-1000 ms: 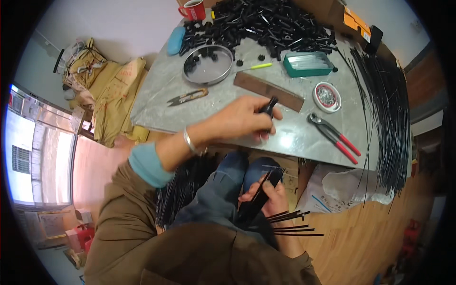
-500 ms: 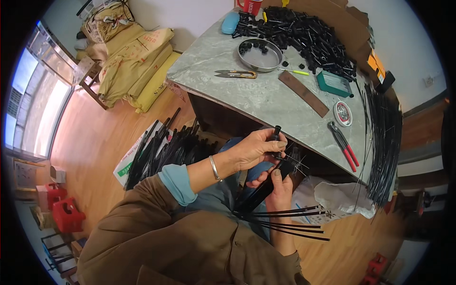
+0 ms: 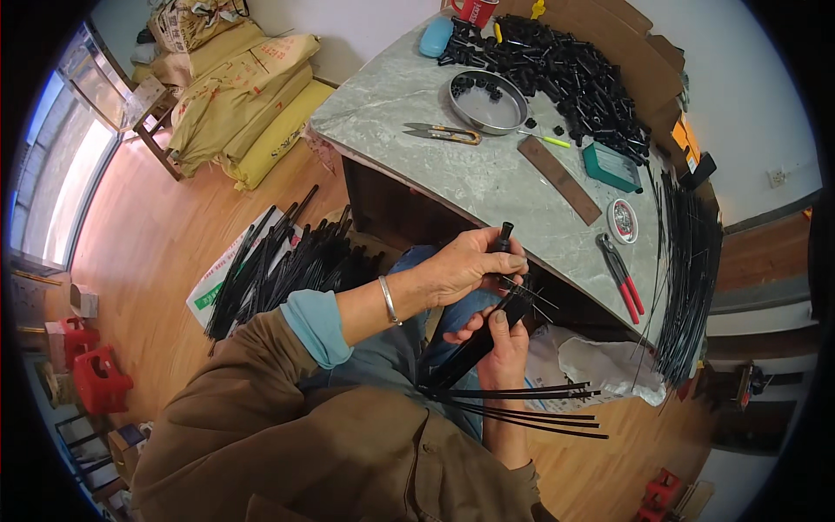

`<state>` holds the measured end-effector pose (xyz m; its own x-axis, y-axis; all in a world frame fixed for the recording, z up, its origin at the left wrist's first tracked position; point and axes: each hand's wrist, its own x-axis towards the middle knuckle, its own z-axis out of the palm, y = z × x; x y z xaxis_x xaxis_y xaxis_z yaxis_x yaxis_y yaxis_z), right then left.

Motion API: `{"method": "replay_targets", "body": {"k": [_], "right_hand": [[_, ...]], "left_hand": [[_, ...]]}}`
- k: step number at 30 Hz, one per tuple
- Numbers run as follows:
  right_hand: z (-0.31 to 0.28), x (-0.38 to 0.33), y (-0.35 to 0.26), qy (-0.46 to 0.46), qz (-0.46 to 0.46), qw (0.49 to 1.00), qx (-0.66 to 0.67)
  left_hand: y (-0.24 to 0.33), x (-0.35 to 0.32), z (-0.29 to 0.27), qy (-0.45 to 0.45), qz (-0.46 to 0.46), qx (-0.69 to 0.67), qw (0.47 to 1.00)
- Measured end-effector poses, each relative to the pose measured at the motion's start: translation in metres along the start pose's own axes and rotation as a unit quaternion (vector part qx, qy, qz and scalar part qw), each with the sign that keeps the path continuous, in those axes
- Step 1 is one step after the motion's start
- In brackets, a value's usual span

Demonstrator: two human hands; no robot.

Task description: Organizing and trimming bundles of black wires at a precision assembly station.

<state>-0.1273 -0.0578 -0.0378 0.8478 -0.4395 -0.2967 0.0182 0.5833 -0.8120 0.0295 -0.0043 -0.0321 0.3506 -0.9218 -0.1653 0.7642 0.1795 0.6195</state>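
Observation:
Pinched in the fingers of my left hand is a small black plastic fitting with a flared end, held upright. Just below it my right hand is closed round a long black tubular bundle that slants down across my lap. Thin metal wires stick out where the fitting and the bundle's upper end come together; my fingers hide the join. From the bundle's lower end several slim black rods fan out to the right, over my right forearm.
On the grey table lie a black pile of fittings, a round metal dish, thread snips, a brown bar, a green box and red-handled pliers. Black rods stand right; more bundles lie left.
The view has shifted slightly, so the table and floor things sit a little differently. Both hands keep their grip, and the fitting and bundle stay close together.

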Motion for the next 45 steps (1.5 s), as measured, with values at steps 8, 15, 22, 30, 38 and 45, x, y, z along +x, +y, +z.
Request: {"method": "replay_targets", "body": {"k": [8,15,22,30,38,45], "right_hand": [[0.0001,0.0018,0.0001,0.0,-0.002,1.0,0.001],[-0.0018,0.0023,0.0005,0.0,-0.006,1.0,0.011],[-0.0017,0.0031,0.0007,0.005,-0.007,1.0,0.007],[-0.0011,0.0045,0.0015,0.002,-0.008,1.0,0.006],[0.0014,0.0047,-0.0006,-0.001,-0.005,1.0,0.009],[0.0022,0.0057,-0.0016,0.005,0.0,1.0,0.01]], "left_hand": [[-0.0004,0.0033,0.0021,0.012,0.01,-0.001,1.0],[-0.0002,0.0058,0.0027,0.02,0.003,0.033,0.999],[-0.0005,0.0041,0.0044,0.03,0.022,0.038,0.999],[0.003,0.0016,0.0081,0.049,0.036,0.084,0.995],[0.0057,0.0024,0.0107,0.059,0.046,0.111,0.991],[0.0024,0.0034,0.0097,0.061,0.04,0.105,0.992]]}}
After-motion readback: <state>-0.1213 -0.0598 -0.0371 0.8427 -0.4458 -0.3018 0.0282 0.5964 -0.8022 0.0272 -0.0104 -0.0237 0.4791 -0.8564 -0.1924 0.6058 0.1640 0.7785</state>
